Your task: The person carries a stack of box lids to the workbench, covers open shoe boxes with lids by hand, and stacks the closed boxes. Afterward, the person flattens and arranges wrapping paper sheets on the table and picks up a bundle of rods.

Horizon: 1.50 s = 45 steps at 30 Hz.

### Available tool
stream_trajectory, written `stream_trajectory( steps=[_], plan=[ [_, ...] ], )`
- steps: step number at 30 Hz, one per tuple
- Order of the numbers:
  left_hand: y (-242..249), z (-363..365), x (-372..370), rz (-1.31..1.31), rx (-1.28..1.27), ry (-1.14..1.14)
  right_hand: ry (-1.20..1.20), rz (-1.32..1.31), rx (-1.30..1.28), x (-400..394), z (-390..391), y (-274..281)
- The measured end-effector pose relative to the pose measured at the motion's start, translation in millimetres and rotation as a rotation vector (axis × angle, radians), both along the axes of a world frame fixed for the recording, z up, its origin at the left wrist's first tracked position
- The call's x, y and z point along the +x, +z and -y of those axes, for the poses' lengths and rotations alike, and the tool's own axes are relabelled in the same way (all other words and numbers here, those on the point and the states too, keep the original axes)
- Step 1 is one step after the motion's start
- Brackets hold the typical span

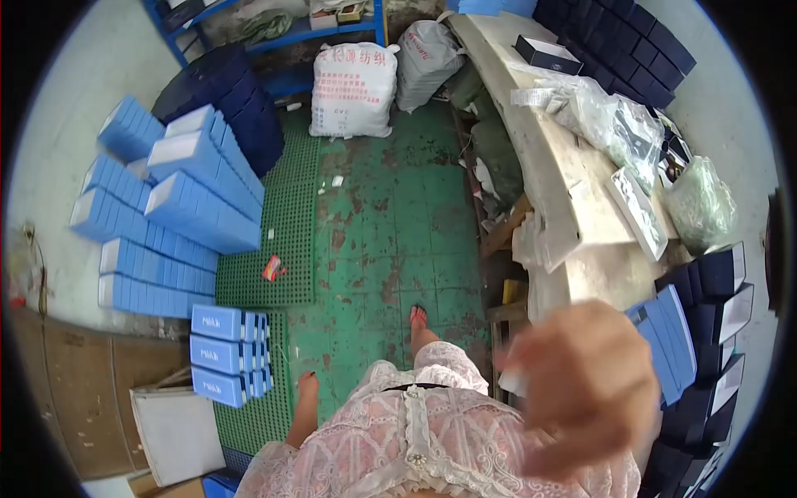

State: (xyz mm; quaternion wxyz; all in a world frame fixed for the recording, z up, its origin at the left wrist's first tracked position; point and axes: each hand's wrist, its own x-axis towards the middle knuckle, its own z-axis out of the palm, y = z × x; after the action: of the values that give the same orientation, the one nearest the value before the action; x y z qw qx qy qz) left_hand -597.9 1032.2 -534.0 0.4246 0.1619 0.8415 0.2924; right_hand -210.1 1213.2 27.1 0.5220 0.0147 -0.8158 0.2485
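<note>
Raised close to the camera on the right, my right hand (589, 386) is smeared by motion. Its fingers are too blurred to show whether they hold anything. The hand covers part of the workbench's near end and the lace clothing. Just beyond it lean several flat blue box pieces (668, 344), apart from the hand as far as I can tell. Dark boxes (701, 398) with white insides are stacked behind those pieces. My left hand is out of view.
A long workbench (540, 158) runs along the right, carrying a plastic bag (701, 203) and an open dark box (548, 55). Blue boxes (199, 212) are stacked on the left over green matting (290, 216). White sacks (354, 91) stand at the far end of the green floor.
</note>
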Motion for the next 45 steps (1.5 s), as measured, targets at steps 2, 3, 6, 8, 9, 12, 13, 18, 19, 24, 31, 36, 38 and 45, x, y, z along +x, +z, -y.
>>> stream_trajectory(
  steps=[2,3,6,8,9,12,13,18,19,24,31,36,38,45],
  plan=[
    [1.2,-45.5,6.7,-0.033,0.012,-0.028,-0.203,0.188,0.186,-10.2,-57.6,15.2],
    [-1.4,-71.5,8.7,-0.079,0.035,-0.061,-0.341,0.305,0.145,-14.8,-75.6,33.8],
    [-15.7,-124.1,15.7,-0.292,0.102,-0.193,-0.745,0.671,-0.116,-23.1,-109.9,83.2],
    [-23.2,-161.6,19.2,-0.355,0.112,-0.220,-0.894,0.458,-0.164,-29.6,-144.1,78.6],
    [-9.9,-190.4,18.7,-0.198,-0.004,-0.231,-0.933,0.224,-0.134,-34.2,-168.8,68.0],
    [-73.8,-222.2,-6.6,-0.627,0.095,-0.820,-0.600,-0.201,0.112,-20.2,-264.7,36.3],
    [-81.2,-241.2,-9.2,-0.605,0.017,-0.857,-0.540,-0.258,0.173,-13.4,-294.5,33.4],
    [-81.4,-377.8,-42.9,-0.847,-0.413,-1.284,-0.438,-0.378,0.389,15.5,-429.6,59.0],
    [-99.2,-392.4,-62.0,-0.659,-0.331,-1.093,-0.435,-0.379,0.418,18.7,-454.4,65.7],
    [-133.4,-604.3,-115.7,-0.389,0.009,-0.385,-0.425,-0.398,0.550,42.6,-559.7,84.4],
    [-57.9,-871.9,-77.3,-0.063,0.325,-0.135,-0.476,-0.393,0.679,81.9,-695.3,76.7],
    [-2.2,-929.9,-10.2,-0.353,0.069,-0.585,-0.523,-0.446,0.688,115.5,-788.5,79.5],
    [-32.1,-962.3,-1.8,-0.567,0.059,-0.774,-0.521,-0.463,0.733,129.6,-820.1,78.6],
    [92.5,-1100.8,102.6,-0.177,0.139,-0.379,-0.790,-0.617,0.729,175.2,-939.8,61.4]
  ],
)
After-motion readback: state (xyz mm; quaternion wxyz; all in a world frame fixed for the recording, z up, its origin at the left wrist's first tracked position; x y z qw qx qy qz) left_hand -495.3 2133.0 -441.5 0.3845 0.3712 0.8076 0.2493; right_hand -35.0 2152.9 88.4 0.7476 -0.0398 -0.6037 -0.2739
